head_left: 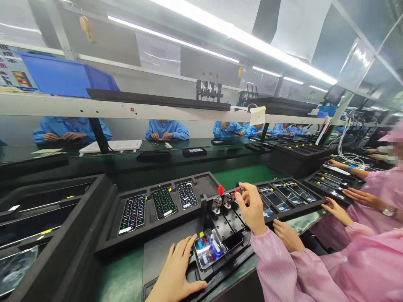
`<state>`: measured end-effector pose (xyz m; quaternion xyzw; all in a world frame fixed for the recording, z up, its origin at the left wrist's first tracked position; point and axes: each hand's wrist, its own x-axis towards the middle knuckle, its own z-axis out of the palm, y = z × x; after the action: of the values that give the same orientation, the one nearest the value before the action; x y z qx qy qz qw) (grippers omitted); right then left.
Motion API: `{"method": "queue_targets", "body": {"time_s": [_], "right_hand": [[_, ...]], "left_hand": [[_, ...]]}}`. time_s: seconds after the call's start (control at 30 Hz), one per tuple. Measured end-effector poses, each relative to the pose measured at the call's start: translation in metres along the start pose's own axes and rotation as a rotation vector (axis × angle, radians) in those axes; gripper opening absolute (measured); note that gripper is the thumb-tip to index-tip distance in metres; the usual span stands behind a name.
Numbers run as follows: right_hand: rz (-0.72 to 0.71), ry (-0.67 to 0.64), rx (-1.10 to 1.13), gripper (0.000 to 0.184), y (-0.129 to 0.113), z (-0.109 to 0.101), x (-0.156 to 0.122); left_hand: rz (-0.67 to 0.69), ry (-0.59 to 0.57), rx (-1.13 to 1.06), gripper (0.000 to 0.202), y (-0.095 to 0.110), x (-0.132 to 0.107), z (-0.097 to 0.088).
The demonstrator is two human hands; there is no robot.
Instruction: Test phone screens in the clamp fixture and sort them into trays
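Observation:
A black jig sits in front of me on the green bench. A phone board with a yellow tab lies in its front pocket. My left hand rests flat on the jig's left edge, fingers stretched and touching the board's left side, holding nothing. My right hand, in a pink sleeve, is closed round the right red-handled toggle clamp at the back of the jig. A second red clamp handle stands upright just left of it, untouched.
A black foam tray behind my left hand holds three phone boards. Another tray with several boards lies to the right. A neighbour's hands in pink sleeves work close by. Workers in blue sit across the belt. Dark stacked trays fill the left.

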<state>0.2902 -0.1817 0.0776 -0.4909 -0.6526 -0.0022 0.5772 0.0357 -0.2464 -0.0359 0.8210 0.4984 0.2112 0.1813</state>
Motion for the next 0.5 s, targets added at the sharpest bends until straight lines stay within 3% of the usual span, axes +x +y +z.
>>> {"method": "queue_targets", "body": {"time_s": [0.1, 0.17, 0.27, 0.33, 0.43, 0.5], "right_hand": [[-0.014, -0.175, -0.045, 0.029, -0.001, -0.002, 0.014], [-0.023, -0.163, -0.066, 0.024, 0.001, -0.002, 0.006], [-0.054, -0.026, -0.128, 0.024, 0.01, 0.001, -0.03], [-0.038, -0.014, -0.239, 0.03, 0.019, 0.006, -0.06], [0.049, -0.157, -0.47, 0.04, 0.031, 0.016, -0.092], [0.101, -0.256, -0.556, 0.041, 0.035, 0.02, -0.098]], "left_hand": [[0.011, -0.009, 0.0, 0.101, 0.0, 0.004, 0.001], [0.009, -0.002, -0.009, 0.097, -0.003, 0.002, 0.002], [0.013, 0.008, -0.008, 0.089, -0.008, -0.002, 0.003], [0.012, -0.001, 0.001, 0.085, -0.008, -0.003, 0.005], [0.003, -0.025, 0.016, 0.081, -0.008, -0.002, 0.007], [-0.014, -0.013, 0.045, 0.081, -0.007, 0.0, 0.009]]}}
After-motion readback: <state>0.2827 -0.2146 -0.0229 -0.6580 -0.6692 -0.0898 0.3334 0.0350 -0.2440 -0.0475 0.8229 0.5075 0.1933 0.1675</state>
